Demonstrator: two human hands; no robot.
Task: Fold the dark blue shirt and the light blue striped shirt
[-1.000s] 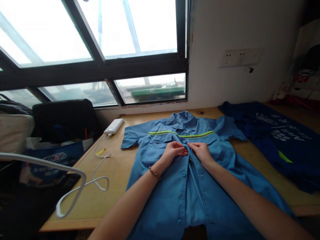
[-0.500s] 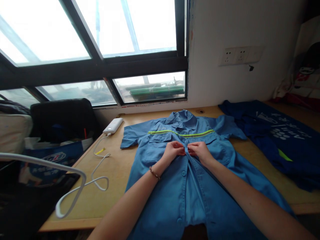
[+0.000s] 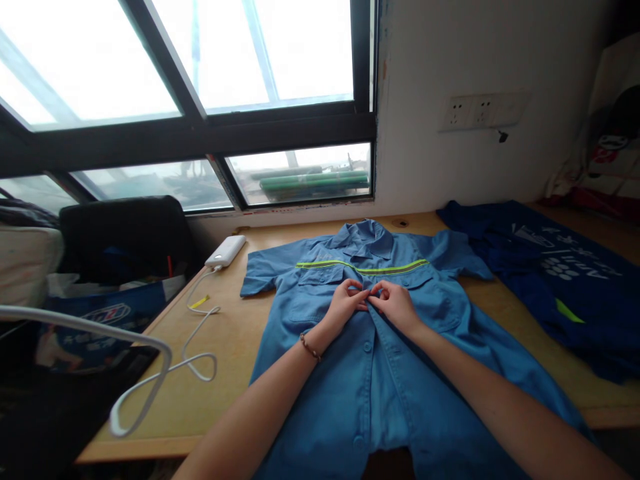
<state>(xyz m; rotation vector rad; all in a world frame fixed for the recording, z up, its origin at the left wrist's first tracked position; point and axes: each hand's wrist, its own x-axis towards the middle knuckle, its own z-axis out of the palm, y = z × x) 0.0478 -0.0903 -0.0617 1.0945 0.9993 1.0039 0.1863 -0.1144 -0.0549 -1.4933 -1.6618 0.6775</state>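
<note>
A blue short-sleeved work shirt (image 3: 320, 360) with a yellow-green reflective stripe lies front up, its collar away from me. At the chest, just under the stripe, my left hand (image 3: 347, 303) pinches one front edge of the shirt. My right hand (image 3: 395, 303) pinches the other edge, and the fingertips of both hands meet at the placket. What lies between the fingertips, perhaps a button, is hidden. Below my hands the front hangs apart, with a button (image 3: 367, 347) showing on the left edge and another (image 3: 359, 441) lower down.
The shirt rests on a wooden table (image 3: 240, 360). To its left are a white power bank (image 3: 226, 251) and a white cable (image 3: 200, 363) that loops past the table edge. A dark blue garment (image 3: 550, 280) lies at right. A black chair (image 3: 125, 233) stands beyond the left edge.
My hands have come closer together at the placket, and the right hand has shifted slightly left, drawing its edge over toward the left one. The shirt's body stays put.
</note>
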